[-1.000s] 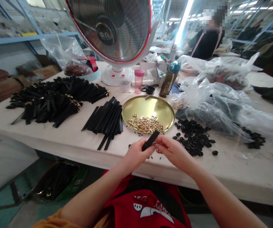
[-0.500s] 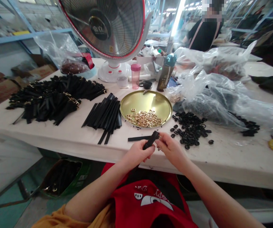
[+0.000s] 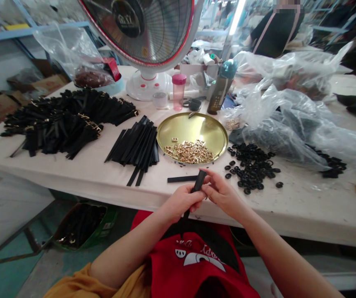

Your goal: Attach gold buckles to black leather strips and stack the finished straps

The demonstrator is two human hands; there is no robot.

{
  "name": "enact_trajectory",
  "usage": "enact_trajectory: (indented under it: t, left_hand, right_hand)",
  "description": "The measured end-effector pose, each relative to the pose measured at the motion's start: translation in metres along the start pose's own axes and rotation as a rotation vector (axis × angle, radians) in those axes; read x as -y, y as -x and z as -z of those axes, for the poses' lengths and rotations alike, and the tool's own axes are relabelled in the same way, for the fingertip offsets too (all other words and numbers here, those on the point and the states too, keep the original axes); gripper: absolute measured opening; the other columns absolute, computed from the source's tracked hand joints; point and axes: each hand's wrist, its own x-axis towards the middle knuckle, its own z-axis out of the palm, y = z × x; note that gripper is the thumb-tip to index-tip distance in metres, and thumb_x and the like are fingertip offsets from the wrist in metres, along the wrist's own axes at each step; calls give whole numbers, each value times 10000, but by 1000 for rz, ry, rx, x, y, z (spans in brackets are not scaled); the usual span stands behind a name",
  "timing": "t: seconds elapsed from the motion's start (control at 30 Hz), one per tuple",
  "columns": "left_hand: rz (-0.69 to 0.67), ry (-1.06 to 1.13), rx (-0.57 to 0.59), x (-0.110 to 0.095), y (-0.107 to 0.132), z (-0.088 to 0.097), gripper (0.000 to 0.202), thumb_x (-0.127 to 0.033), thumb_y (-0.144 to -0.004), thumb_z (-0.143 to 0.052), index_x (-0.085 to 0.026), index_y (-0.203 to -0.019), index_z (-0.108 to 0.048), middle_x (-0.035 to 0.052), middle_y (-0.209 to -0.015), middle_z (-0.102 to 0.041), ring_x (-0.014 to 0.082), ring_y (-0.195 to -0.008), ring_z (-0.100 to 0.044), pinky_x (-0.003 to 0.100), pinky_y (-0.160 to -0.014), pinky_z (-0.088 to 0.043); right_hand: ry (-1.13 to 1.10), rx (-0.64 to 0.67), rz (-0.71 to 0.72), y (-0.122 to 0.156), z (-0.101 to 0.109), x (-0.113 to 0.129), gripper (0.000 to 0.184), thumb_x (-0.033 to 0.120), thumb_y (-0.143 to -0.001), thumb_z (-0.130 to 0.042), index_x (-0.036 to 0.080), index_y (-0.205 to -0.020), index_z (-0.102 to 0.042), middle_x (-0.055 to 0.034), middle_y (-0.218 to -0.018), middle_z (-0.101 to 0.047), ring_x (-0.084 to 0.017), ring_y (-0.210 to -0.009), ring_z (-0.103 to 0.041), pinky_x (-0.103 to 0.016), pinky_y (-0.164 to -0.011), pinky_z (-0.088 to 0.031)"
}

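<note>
My left hand [image 3: 179, 201] is closed around a black strap [image 3: 198, 182] held near upright at the table's front edge; its lower end hangs down past my wrist. My right hand [image 3: 223, 193] pinches the strap near its upper part, fingers pressed together. What lies under those fingertips is hidden. Just beyond my hands a single black strap [image 3: 181, 179] lies flat on the table. A round gold tray [image 3: 210, 130] with several small gold buckles [image 3: 190, 151] sits behind it. Loose black rings [image 3: 252, 166] lie to the right of the tray.
A neat bundle of black straps [image 3: 139, 145] and a big heap of buckled straps [image 3: 63, 122] lie left. A fan [image 3: 146, 37], pink cup [image 3: 178, 91] and bottle [image 3: 220, 89] stand behind. Plastic bags [image 3: 292, 120] fill the right. A box of straps [image 3: 78, 225] sits underneath. A person [image 3: 278, 29] stands far back.
The strap in my hands has tipped from a slant to nearly upright. My hands stay close together on it. The camera has shifted slightly, so the table sits a little higher in view.
</note>
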Motion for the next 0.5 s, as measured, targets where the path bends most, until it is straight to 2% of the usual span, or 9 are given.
enact_trajectory:
  t: [0.17, 0.23, 0.4, 0.5]
  left_hand:
    - [34, 41, -28, 7, -5, 5, 264, -375, -727, -559, -117, -770, -527, -82, -461, -370, 27, -385, -278, 179, -394, -189]
    - [8, 50, -60, 7, -6, 6, 265, -379, -724, -563, -124, -786, -525, -87, -465, -351, 30, -390, -268, 179, -396, -190]
    - [-119, -6, -306, 2, -6, 8, 209, -343, -725, -547, -144, -779, -512, -89, -461, -342, 46, -403, -284, 179, -395, -224]
    - [-142, -94, -366, 1, -4, 7, 180, -323, -739, -526, -147, -775, -514, -87, -460, -350, 47, -403, -293, 179, -404, -234]
  right_hand:
    - [-62, 59, -91, -5, -3, -4, 506, 304, -741, -543, 238, -1215, -377, 15, -849, -513, -57, -522, -421, -208, -464, -335]
    - [-122, 41, -116, -7, -5, -7, 538, 321, -718, -578, 244, -1209, -373, 18, -861, -514, -45, -492, -385, -201, -432, -298]
    - [-229, -79, -144, -6, -13, -13, 439, 372, -672, -643, 210, -1048, -485, 31, -756, -527, -47, -496, -374, -201, -439, -292]
    - [-290, -115, -161, -3, -18, -16, 368, 413, -683, -632, 195, -958, -523, 42, -655, -528, -43, -462, -358, -202, -431, -275]
